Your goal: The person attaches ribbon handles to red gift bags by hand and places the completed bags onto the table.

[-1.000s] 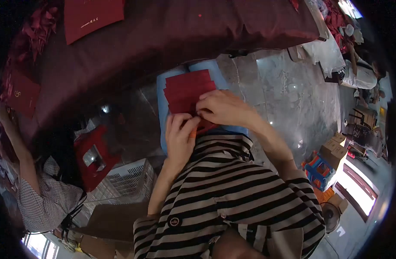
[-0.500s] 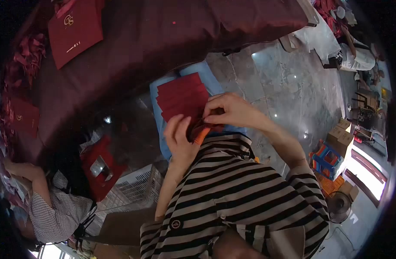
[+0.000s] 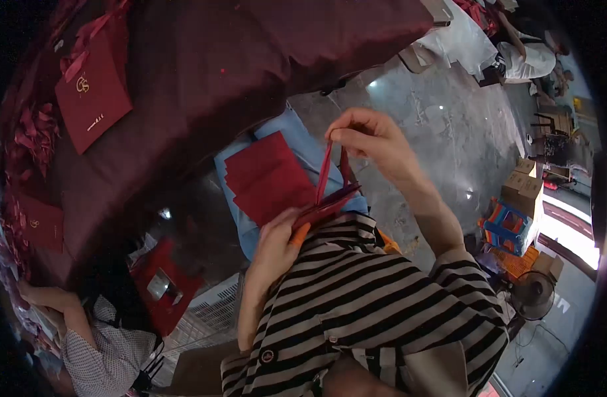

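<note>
Left hand grips the near left end of a red bag, its orange-covered thumb set against the side; the fingers beneath are partly hidden. Right hand, raised beyond and to the right of the left, pinches a red ribbon between thumb and forefinger; the remaining fingers are curled. The ribbon runs taut as a loop from the bag up to the pinch. The bag lies between the hands, tilted, below the right and against the left, close to the striped shirt; whether it touches the shirt cannot be told. Just beyond the left hand, a fanned red stack rests on the blue trousers. Farther beyond both hands stands a table under dark red cloth, bearing a printed bag with gold marking, well to the left. A pale crate sits left of the left forearm. Farther left, a co-worker's patterned sleeve is visible. A fan stands well right of the right forearm.
</note>
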`<action>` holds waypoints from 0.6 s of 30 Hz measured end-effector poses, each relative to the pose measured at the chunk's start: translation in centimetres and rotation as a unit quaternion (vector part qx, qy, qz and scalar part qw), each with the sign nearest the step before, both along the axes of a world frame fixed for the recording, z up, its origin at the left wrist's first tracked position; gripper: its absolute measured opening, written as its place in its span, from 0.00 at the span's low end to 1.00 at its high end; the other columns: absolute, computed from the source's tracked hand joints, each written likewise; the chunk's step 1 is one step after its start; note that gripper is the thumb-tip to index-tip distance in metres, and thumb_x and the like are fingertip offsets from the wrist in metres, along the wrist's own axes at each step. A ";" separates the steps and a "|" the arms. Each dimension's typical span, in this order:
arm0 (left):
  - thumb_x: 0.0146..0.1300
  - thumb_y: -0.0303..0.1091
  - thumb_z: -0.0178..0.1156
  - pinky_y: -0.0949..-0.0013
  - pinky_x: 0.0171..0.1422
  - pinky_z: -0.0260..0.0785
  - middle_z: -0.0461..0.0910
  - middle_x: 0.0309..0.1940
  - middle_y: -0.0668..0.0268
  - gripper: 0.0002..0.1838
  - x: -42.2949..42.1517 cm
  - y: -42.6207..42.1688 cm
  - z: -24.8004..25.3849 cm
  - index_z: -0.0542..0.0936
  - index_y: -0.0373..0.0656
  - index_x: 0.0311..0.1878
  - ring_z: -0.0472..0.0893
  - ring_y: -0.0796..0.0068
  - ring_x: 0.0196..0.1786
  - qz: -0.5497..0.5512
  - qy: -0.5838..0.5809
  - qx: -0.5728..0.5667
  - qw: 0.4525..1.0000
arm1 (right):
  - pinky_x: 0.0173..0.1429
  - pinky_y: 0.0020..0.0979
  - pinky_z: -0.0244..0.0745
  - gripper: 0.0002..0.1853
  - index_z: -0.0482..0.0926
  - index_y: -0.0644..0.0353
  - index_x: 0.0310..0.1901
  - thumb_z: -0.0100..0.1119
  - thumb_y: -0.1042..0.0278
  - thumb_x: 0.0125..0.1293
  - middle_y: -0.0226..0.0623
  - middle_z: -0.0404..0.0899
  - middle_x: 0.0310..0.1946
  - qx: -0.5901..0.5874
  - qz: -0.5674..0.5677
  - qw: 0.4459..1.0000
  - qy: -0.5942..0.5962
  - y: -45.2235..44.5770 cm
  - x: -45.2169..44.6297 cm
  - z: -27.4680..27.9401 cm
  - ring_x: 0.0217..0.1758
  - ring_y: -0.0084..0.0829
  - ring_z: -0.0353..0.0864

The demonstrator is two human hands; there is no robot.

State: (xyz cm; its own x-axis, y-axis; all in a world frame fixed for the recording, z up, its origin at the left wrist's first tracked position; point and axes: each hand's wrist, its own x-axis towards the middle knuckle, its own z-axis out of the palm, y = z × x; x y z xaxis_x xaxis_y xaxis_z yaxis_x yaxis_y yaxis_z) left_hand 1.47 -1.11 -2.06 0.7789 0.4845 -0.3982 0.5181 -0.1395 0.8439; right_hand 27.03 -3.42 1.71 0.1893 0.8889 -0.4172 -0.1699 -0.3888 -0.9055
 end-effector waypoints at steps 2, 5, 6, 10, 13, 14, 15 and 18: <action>0.66 0.23 0.56 0.62 0.68 0.62 0.72 0.62 0.51 0.26 -0.1 0.1 1.4 0.67 0.39 0.68 0.71 0.58 0.65 0.070 -0.084 -0.097 0.989 | 0.28 0.18 0.58 0.09 0.83 0.60 0.42 0.59 0.64 0.69 0.22 0.76 0.26 0.033 0.033 0.999 -0.023 0.9 0.0 0.4 0.26 0.11 0.66; 0.62 0.18 0.53 0.56 0.77 0.50 0.56 0.74 0.56 0.40 -1.6 -0.2 4.7 0.52 0.46 0.77 0.59 0.59 0.74 0.214 -0.221 -0.224 0.925 | 0.29 0.19 0.66 0.12 0.82 0.60 0.48 0.58 0.62 0.70 0.26 0.79 0.31 0.116 0.037 0.992 -0.013 2.6 1.1 2.3 0.28 0.14 0.72; 0.60 0.15 0.51 0.56 0.77 0.50 0.55 0.74 0.55 0.41 -1.3 -0.7 7.0 0.52 0.46 0.77 0.59 0.58 0.74 0.331 -0.284 -0.370 0.821 | 0.30 0.20 0.69 0.13 0.81 0.60 0.51 0.58 0.62 0.71 0.28 0.81 0.34 0.144 0.023 0.989 -0.021 3.0 1.5 3.3 0.29 0.15 0.75; 0.53 0.12 0.48 0.54 0.78 0.49 0.55 0.74 0.53 0.43 -1.7 -1.0 9.2 0.54 0.44 0.76 0.57 0.56 0.75 0.357 -0.221 -0.141 0.896 | 0.35 0.19 0.71 0.13 0.79 0.60 0.54 0.54 0.71 0.70 0.28 0.83 0.38 0.229 -0.052 0.894 -0.382 7.2 8.2 2.9 0.31 0.14 0.75; 0.57 0.12 0.47 0.51 0.78 0.45 0.53 0.74 0.51 0.40 -0.4 -0.1 7.2 0.56 0.46 0.75 0.53 0.54 0.77 0.190 -0.052 0.143 0.970 | 0.37 0.24 0.74 0.11 0.81 0.60 0.50 0.57 0.69 0.68 0.30 0.84 0.35 0.300 -0.134 0.753 -0.570 10.6 14.3 1.2 0.31 0.21 0.79; 0.61 0.15 0.48 0.52 0.77 0.44 0.53 0.71 0.46 0.36 0.5 -0.1 6.0 0.55 0.40 0.73 0.49 0.45 0.76 0.171 -0.021 0.145 0.974 | 0.38 0.27 0.75 0.11 0.81 0.60 0.49 0.58 0.68 0.67 0.33 0.84 0.34 0.272 -0.147 0.716 -0.626 11.3 15.6 0.9 0.33 0.26 0.81; 0.61 0.17 0.51 0.52 0.77 0.44 0.53 0.71 0.46 0.36 0.9 -0.4 3.7 0.55 0.40 0.74 0.50 0.44 0.75 0.160 -0.020 0.146 0.976 | 0.39 0.31 0.76 0.11 0.81 0.59 0.48 0.60 0.67 0.65 0.36 0.84 0.34 0.243 -0.159 0.675 -0.678 11.9 16.3 1.0 0.34 0.32 0.83; 0.66 0.29 0.55 0.47 0.76 0.44 0.54 0.71 0.48 0.36 2.3 -0.8 -0.6 0.52 0.42 0.75 0.55 0.43 0.72 0.102 0.020 0.137 0.985 | 0.41 0.42 0.76 0.12 0.80 0.56 0.47 0.60 0.62 0.64 0.43 0.83 0.33 0.157 -0.120 0.679 -0.707 12.2 16.6 0.8 0.37 0.46 0.83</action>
State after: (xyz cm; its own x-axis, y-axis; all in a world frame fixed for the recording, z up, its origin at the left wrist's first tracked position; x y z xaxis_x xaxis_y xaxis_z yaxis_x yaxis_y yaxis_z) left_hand 3.80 -1.96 -2.68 0.6407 0.7229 -0.2588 0.5912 -0.2495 0.7669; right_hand 43.63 8.82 2.53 0.3594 0.7643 0.5354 0.9310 -0.2541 -0.2622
